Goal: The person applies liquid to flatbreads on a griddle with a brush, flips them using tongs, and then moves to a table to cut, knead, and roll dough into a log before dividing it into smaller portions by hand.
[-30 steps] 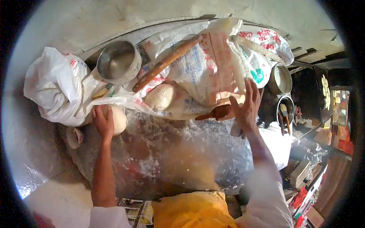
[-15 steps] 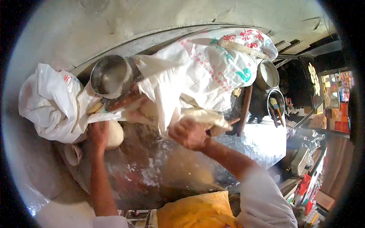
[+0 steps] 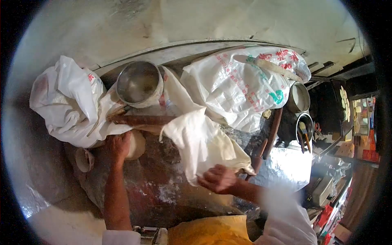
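Note:
A pale rounded lump of dough (image 3: 137,146) lies at the left of the worktop. My left hand (image 3: 118,145) is closed against its left side, fingertips partly hidden near the edge of a white plastic bag (image 3: 71,102). My right hand (image 3: 218,179) is closed on the lower edge of a creamy white cloth (image 3: 200,143), bunched in the middle of the worktop. The cloth partly covers the right end of a brown rolling pin (image 3: 143,119).
Behind the dough stands a metal pot (image 3: 139,83). A large printed sack (image 3: 241,85) lies at the back, with a pale rolling pin (image 3: 277,69) on it. Rightward are a dark rolling pin (image 3: 273,132), a bowl (image 3: 300,98) and a container with brushes (image 3: 304,130).
My right hand has drawn the cloth down toward me, uncovering the brown rolling pin and part of the printed sack. My left hand stays beside the dough. The view has shifted slightly.

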Action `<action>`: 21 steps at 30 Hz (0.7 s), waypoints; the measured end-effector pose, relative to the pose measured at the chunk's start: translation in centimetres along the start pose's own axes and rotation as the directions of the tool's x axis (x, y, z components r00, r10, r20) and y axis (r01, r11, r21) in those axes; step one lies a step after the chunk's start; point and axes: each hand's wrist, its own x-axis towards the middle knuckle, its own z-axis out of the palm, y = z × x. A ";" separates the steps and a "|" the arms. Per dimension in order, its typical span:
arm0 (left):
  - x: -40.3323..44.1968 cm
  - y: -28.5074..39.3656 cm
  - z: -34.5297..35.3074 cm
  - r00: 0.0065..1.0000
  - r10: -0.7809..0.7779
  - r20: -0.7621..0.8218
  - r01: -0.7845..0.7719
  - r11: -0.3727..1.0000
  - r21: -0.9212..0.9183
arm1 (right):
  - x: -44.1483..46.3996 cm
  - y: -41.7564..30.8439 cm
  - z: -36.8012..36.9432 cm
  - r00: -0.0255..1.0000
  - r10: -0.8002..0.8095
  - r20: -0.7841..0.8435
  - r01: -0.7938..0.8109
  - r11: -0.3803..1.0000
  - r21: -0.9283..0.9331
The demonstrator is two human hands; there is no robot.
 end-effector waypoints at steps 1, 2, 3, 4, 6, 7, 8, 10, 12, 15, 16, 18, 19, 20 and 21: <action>-0.2 0.1 -0.4 1.000 0.000 -0.019 0.000 1.000 -0.001 | -0.5 1.5 -3.0 0.988 0.131 -0.077 -0.125 0.989 0.072; -0.5 0.1 -0.8 0.999 -0.001 -0.039 0.001 1.000 -0.002 | -1.2 3.6 -6.2 0.930 0.316 -0.190 -0.300 0.948 0.110; -0.2 2.1 -2.5 0.999 0.039 0.035 -0.043 0.994 0.104 | -2.2 6.3 -9.4 0.803 0.501 -0.322 -0.481 0.865 0.146; -0.2 3.1 -3.5 0.991 0.072 0.111 -0.093 0.975 0.201 | -3.2 9.8 -12.1 0.625 0.640 -0.446 -0.632 0.751 0.192; -1.0 2.1 -2.5 0.913 0.407 -0.014 -0.390 0.883 0.261 | -5.6 17.0 -16.3 0.333 0.745 -0.579 -0.803 0.545 0.240; -1.2 1.6 -1.5 0.915 0.394 -0.083 -0.363 0.896 0.255 | -6.2 20.0 -17.3 0.253 0.760 -0.598 -0.858 0.462 0.224; -1.0 1.2 -0.6 0.911 0.383 -0.154 -0.340 0.908 0.247 | -6.0 21.5 -17.8 0.251 0.709 -0.659 -0.883 0.446 0.143; -0.4 2.4 -1.2 0.905 0.358 -0.232 -0.301 0.921 0.247 | -1.6 17.1 -17.2 0.478 0.346 -0.807 -0.850 0.412 -0.327; -0.5 6.8 -4.0 0.863 0.461 -0.207 -0.473 0.881 -0.013 | 0.1 14.7 -11.3 0.622 0.347 -0.702 -0.645 0.735 -0.209; 3.5 8.1 -3.4 0.916 0.396 0.068 -0.402 0.904 0.145 | 4.1 9.1 -3.0 0.903 0.252 -0.349 -0.354 0.897 -0.267; 4.7 8.4 -3.4 0.935 0.351 0.058 -0.355 0.914 0.198 | 5.7 8.1 -1.3 0.919 0.323 -0.228 -0.378 0.887 -0.266; 7.1 8.0 -3.8 0.926 0.366 0.089 -0.376 0.890 0.257 | 7.8 7.9 0.7 0.909 0.380 -0.173 -0.409 0.892 -0.192; 8.3 7.3 -3.9 0.897 0.424 0.124 -0.441 0.850 0.287 | 8.9 8.4 1.2 0.892 0.397 -0.217 -0.432 0.889 -0.150; 9.2 6.5 -4.0 0.863 0.480 0.160 -0.505 0.805 0.310 | 9.9 8.7 1.6 0.872 0.416 -0.259 -0.454 0.884 -0.109; 9.8 6.4 -3.8 0.805 0.594 0.004 -0.561 0.758 0.332 | 10.6 8.7 1.8 0.875 0.423 -0.238 -0.466 0.868 -0.171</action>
